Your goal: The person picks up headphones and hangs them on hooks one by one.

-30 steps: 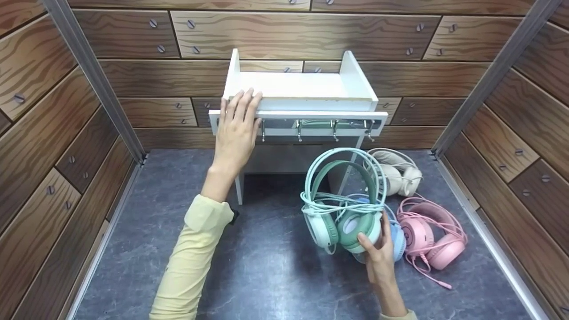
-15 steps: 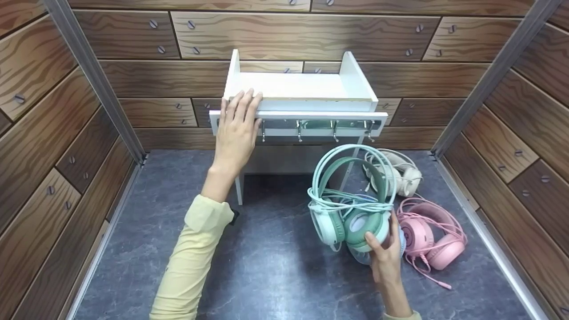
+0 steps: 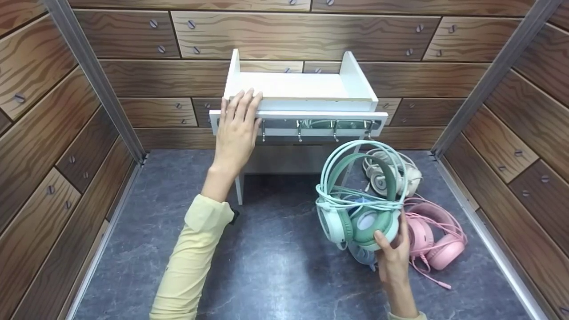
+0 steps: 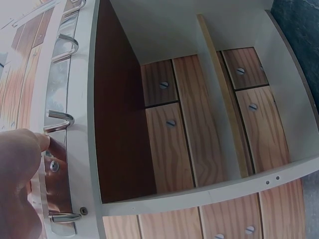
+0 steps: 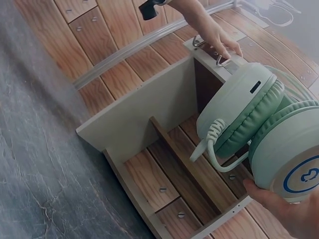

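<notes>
My right hand (image 3: 394, 260) grips the right ear cup of a mint-green headset (image 3: 331, 224), lifted off the floor, its cable bundled round it. In the right wrist view the headset's ear cups (image 5: 239, 109) and short microphone arm show close up. My left hand (image 3: 235, 138) rests on the left end of a white shelf unit (image 3: 298, 84), fingers laid straight over the top edge of its front rail. Several metal hooks (image 3: 334, 131) hang along that rail, beside a shiny strip that reflects green. In the left wrist view, the left hand (image 4: 20, 179) lies beside the hooks.
Behind the mint headset a blue headset (image 3: 364, 254) lies partly hidden. A pink headset (image 3: 446, 254) and a white headset (image 3: 412, 180) lie on the dark marbled floor (image 3: 275, 275) at right. Wood-patterned walls (image 3: 306, 35) with metal corner posts (image 3: 95, 80) surround the space.
My right hand has carried the mint-green headset a little to the right and up, covering more of the blue and white headsets. The left hand has stayed in place on the shelf unit.
</notes>
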Motion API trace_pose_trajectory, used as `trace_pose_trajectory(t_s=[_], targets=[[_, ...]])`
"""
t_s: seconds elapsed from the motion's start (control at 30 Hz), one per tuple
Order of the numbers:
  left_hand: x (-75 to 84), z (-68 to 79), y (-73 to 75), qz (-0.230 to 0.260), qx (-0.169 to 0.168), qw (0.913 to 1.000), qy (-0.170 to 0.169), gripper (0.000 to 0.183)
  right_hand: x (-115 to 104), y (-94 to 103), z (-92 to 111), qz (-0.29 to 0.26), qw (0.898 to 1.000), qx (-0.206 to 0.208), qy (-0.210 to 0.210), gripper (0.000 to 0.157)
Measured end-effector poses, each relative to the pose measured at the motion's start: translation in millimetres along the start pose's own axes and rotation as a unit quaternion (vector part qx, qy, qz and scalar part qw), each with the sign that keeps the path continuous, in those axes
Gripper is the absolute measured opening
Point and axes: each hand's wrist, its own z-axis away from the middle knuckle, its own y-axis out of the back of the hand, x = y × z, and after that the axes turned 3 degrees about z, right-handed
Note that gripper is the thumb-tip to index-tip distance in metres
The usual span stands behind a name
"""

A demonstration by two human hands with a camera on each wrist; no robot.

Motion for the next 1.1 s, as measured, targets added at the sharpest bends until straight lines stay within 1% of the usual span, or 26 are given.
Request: trace_pose_trajectory(t_s=[0.23,0.37,0.67,1.1], targets=[[-0.1,0.6,1.3,-0.006,-0.001,1.0,-0.002,0.051,-1.8,-0.4,0.4,-0.003,1.0,-0.006,0.014,0.081],[0.3,0.5,1.5,-0.004,-0.003,1.0,-0.001,0.051,-3.0,1.2,-3.0,-0.012,1.0,0.0,0.017,0.083],[0.0,0.2,0.4,-0.006,-0.003,1.0,-0.002,0.05,-3.2,5.2,-5.2,-0.007,1.0,0.02,0.003,0.083],[-0.4,0.8,1.2,0.001,0.002,1.0,-0.001,0.05,-0.9,5.8,-8.9,-0.012,1.0,0.024,0.002,0.082]])
